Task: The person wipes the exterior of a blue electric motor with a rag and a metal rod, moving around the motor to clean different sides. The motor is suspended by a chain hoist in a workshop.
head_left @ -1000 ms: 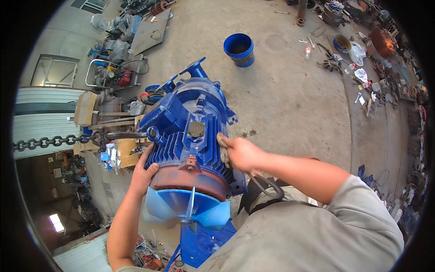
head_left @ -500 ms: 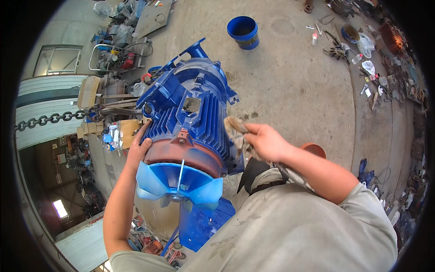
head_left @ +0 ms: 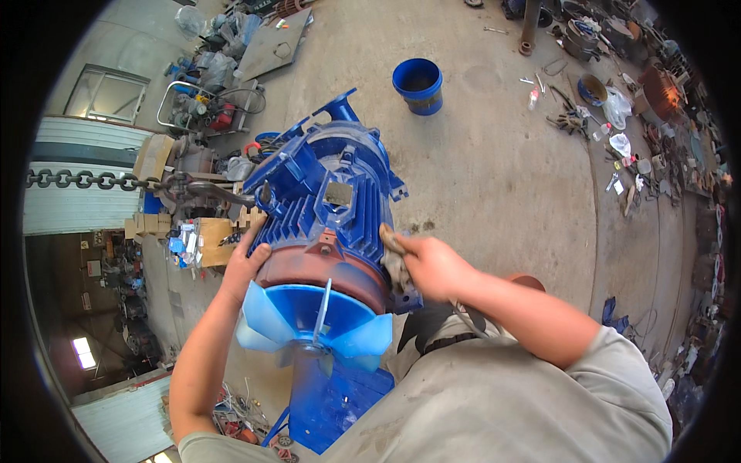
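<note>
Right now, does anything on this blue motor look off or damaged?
The light blue fan sits bare, no cover over its blades. The band behind it is rusty brown, unlike the painted blue motor. The right hand presses a grey rag there; the left hand steadies the other side.

I see the motor [head_left: 324, 208] centred: bucket [head_left: 417, 86] beyond it, chain [head_left: 85, 180] to its left, fan [head_left: 312, 324] on its near end, tools [head_left: 571, 116] scattered far right.

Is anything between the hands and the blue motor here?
Only a rag: the right hand presses it against the motor. The left hand lies bare on the motor's other side, nothing between.
</note>
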Action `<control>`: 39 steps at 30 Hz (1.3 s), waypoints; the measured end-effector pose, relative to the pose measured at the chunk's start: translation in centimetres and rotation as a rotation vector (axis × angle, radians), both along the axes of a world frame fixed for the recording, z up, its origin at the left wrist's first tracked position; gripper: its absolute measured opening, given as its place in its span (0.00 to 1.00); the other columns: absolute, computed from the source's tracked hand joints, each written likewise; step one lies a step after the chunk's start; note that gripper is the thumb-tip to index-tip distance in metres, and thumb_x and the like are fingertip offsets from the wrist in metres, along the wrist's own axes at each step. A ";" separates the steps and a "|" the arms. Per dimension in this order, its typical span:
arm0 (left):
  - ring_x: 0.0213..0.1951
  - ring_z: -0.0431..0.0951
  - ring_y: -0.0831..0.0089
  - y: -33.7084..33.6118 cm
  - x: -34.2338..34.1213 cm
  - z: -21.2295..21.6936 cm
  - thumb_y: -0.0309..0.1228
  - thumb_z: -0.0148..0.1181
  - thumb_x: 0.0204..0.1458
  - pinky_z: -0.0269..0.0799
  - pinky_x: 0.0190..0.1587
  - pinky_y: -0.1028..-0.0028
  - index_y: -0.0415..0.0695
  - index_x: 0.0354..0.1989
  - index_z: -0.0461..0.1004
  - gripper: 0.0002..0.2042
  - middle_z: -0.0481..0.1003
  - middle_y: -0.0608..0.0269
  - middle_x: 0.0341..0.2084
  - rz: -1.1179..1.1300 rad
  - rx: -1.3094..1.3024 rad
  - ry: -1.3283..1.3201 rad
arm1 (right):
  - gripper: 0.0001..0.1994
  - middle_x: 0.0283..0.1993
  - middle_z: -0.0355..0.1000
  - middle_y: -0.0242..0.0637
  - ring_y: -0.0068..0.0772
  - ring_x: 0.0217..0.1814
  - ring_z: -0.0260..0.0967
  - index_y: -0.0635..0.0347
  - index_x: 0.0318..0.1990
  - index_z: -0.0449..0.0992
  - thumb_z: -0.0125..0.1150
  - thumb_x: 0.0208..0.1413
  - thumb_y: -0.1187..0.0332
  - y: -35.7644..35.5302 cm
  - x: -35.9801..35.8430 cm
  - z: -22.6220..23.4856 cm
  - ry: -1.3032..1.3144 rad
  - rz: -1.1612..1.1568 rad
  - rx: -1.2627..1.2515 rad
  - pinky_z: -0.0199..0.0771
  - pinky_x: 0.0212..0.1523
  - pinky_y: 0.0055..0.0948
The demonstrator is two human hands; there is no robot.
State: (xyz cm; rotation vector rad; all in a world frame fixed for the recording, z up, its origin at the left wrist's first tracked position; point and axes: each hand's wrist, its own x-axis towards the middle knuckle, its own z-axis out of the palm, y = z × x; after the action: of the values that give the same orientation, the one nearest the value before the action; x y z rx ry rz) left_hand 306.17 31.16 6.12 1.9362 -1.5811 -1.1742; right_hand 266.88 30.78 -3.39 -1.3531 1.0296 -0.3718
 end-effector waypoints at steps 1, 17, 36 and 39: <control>0.68 0.66 0.60 0.1 -0.3 0.2 0.57 0.65 0.58 0.57 0.71 0.66 0.41 0.75 0.62 0.43 0.67 0.46 0.68 -0.020 -0.013 -0.047 | 0.27 0.35 0.79 0.58 0.49 0.33 0.80 0.57 0.69 0.70 0.44 0.62 0.74 -2.5 1.3 -1.3 0.035 -0.021 0.116 0.78 0.38 0.44; 0.67 0.67 0.61 -0.2 -1.1 -0.2 0.53 0.67 0.58 0.59 0.70 0.65 0.43 0.75 0.60 0.42 0.67 0.48 0.67 0.056 0.006 0.109 | 0.20 0.24 0.75 0.40 0.32 0.24 0.71 0.52 0.61 0.80 0.47 0.67 0.69 -12.3 5.8 -6.7 0.244 0.016 0.253 0.73 0.29 0.37; 0.70 0.64 0.59 -0.6 0.9 -1.9 0.60 0.63 0.58 0.56 0.72 0.65 0.40 0.74 0.61 0.44 0.66 0.46 0.68 -0.020 -0.029 -0.062 | 0.14 0.32 0.80 0.45 0.41 0.31 0.78 0.63 0.46 0.83 0.55 0.58 0.68 -10.7 2.4 -16.0 0.050 -0.253 0.135 0.77 0.37 0.40; 0.68 0.66 0.60 -0.5 1.3 -2.2 0.61 0.63 0.58 0.57 0.71 0.66 0.40 0.75 0.61 0.45 0.67 0.47 0.68 0.013 0.010 0.010 | 0.16 0.37 0.80 0.45 0.36 0.40 0.77 0.63 0.49 0.82 0.54 0.58 0.69 -4.9 -1.7 -13.1 -0.003 -0.275 0.143 0.75 0.45 0.35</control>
State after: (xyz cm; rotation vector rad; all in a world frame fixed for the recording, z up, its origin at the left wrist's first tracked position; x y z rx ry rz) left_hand 307.43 30.66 3.89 1.9409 -1.5588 -1.1863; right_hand 265.13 25.83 -16.47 -1.0850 1.2200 -0.4944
